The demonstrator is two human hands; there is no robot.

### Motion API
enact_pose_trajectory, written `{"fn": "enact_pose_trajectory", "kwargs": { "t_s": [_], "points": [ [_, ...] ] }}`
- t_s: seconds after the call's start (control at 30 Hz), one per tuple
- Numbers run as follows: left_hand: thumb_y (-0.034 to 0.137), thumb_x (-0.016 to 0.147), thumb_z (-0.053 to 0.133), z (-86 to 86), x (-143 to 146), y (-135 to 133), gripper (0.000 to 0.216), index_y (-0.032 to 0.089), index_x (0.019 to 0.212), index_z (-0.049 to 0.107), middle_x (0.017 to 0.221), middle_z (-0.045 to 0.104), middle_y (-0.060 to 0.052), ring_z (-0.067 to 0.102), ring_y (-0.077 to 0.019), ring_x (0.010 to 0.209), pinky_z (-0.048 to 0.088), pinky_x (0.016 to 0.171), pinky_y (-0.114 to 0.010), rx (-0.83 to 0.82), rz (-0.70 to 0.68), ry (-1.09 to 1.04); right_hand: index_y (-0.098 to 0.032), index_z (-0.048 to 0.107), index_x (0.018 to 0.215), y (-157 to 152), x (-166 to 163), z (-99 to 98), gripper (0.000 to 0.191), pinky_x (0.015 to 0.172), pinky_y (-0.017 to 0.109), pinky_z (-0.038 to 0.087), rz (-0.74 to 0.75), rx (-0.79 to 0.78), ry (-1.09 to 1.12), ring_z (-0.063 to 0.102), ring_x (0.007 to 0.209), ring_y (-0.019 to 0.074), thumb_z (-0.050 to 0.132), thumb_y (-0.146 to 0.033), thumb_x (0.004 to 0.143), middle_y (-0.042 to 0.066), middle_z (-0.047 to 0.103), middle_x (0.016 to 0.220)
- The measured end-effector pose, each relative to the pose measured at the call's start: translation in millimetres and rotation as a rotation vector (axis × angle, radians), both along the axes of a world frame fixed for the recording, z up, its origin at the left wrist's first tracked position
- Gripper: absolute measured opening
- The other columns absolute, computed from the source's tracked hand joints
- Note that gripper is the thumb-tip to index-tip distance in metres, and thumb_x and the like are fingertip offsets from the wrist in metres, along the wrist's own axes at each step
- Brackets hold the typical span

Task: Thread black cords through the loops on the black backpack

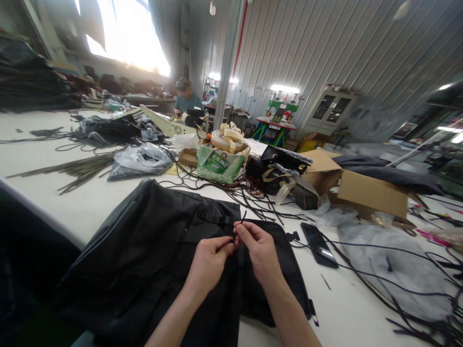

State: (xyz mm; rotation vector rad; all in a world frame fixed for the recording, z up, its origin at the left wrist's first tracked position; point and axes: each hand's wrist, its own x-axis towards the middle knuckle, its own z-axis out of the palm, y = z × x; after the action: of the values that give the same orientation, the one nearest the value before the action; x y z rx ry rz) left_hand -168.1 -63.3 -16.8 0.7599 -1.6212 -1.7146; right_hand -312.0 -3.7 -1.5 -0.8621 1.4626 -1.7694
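A large black bag [144,250] lies on the white table in front of me, with a flatter black panel or pouch [278,260] at its right side. Above the place where they meet, my left hand [209,262] and my right hand [261,250] come together, fingertips nearly touching. Both pinch a thin black cord [243,217], whose short end sticks up past the right fingertips. The rest of the cord is hidden by the fingers. Near the pouch's right edge lies a black buckle [292,236].
Behind the bag stands a green box [220,164] with rolls of beige tape. To the right are a phone [319,245], an open cardboard box [372,193], plastic bags [390,265] and loose black cords. A co-worker [188,99] sits farther back.
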Motion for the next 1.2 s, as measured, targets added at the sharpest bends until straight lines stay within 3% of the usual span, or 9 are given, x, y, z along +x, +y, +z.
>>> {"fn": "enact_pose_trajectory", "kwargs": {
  "t_s": [0.13, 0.23, 0.33, 0.5, 0.63, 0.87, 1.2],
  "points": [
    [0.037, 0.092, 0.071, -0.5, 4, -9, 0.030, 0.017, 0.106, 0.088, 0.099, 0.086, -0.012, 0.077, -0.0271, 0.086, 0.055, 0.066, -0.030, 0.110, 0.014, 0.019, -0.022, 0.086, 0.118, 0, -2, -4.3, 0.045, 0.077, 0.032, 0.061, -0.026, -0.002, 0.047, 0.071, 0.083, 0.0186, 0.088, -0.056, 0.089, 0.008, 0.082, 0.105],
    [0.040, 0.091, 0.072, 1.5, 10, -17, 0.036, 0.014, 0.114, 0.082, 0.102, 0.085, -0.015, 0.080, -0.0289, 0.092, 0.061, 0.071, -0.032, 0.205, 0.045, 0.057, -0.023, 0.083, 0.129, -1, -1, -9.0, 0.049, 0.092, 0.039, 0.064, -0.014, 0.028, 0.130, 0.076, 0.105, 0.0254, 0.082, -0.057, 0.095, 0.011, 0.082, 0.121],
    [0.038, 0.088, 0.075, 2.4, 17, -23, 0.036, 0.013, 0.113, 0.079, 0.111, 0.083, -0.017, 0.080, -0.0307, 0.102, 0.065, 0.078, -0.035, 0.273, 0.073, 0.094, -0.022, 0.081, 0.129, -2, 2, -14.4, 0.044, 0.103, 0.044, 0.063, 0.106, 0.063, 0.186, 0.079, 0.114, 0.0296, 0.081, -0.052, 0.096, 0.011, 0.082, 0.124],
    [0.040, 0.081, 0.085, -1.7, 22, -26, 0.039, 0.012, 0.107, 0.078, 0.114, 0.083, -0.017, 0.078, -0.0302, 0.108, 0.064, 0.098, -0.040, 0.311, 0.088, 0.167, -0.024, 0.077, 0.135, -3, 9, -19.3, 0.043, 0.105, 0.043, 0.063, 0.161, 0.068, 0.417, 0.079, 0.115, 0.0290, 0.083, -0.033, 0.094, 0.009, 0.081, 0.128],
    [0.034, 0.071, 0.096, -3.6, 25, -25, 0.053, 0.012, 0.117, 0.080, 0.114, 0.085, -0.016, 0.079, -0.0329, 0.115, 0.060, 0.109, -0.043, 0.323, 0.080, 0.183, -0.025, 0.078, 0.135, -2, 13, -17.6, 0.039, 0.102, 0.043, 0.063, 0.160, 0.121, 0.484, 0.080, 0.107, 0.0278, 0.081, -0.034, 0.096, 0.007, 0.084, 0.120],
    [0.039, 0.067, 0.101, -8.9, 32, -26, 0.056, 0.012, 0.111, 0.083, 0.107, 0.086, -0.016, 0.082, -0.0335, 0.105, 0.069, 0.092, -0.041, 0.374, 0.129, 0.195, -0.029, 0.084, 0.125, 2, 16, -13.3, 0.032, 0.104, 0.040, 0.061, 0.286, 0.105, 0.449, 0.080, 0.110, 0.0277, 0.085, -0.033, 0.094, 0.003, 0.085, 0.118],
    [0.040, 0.071, 0.100, -10.5, 35, -23, 0.053, 0.011, 0.112, 0.084, 0.101, 0.087, -0.014, 0.083, -0.0287, 0.098, 0.069, 0.085, -0.031, 0.322, 0.194, 0.191, -0.030, 0.088, 0.120, 0, 17, -26.5, 0.025, 0.100, 0.040, 0.064, 0.243, 0.112, 0.404, 0.083, 0.107, 0.0283, 0.081, -0.029, 0.095, 0.003, 0.087, 0.117]
  ]
}}
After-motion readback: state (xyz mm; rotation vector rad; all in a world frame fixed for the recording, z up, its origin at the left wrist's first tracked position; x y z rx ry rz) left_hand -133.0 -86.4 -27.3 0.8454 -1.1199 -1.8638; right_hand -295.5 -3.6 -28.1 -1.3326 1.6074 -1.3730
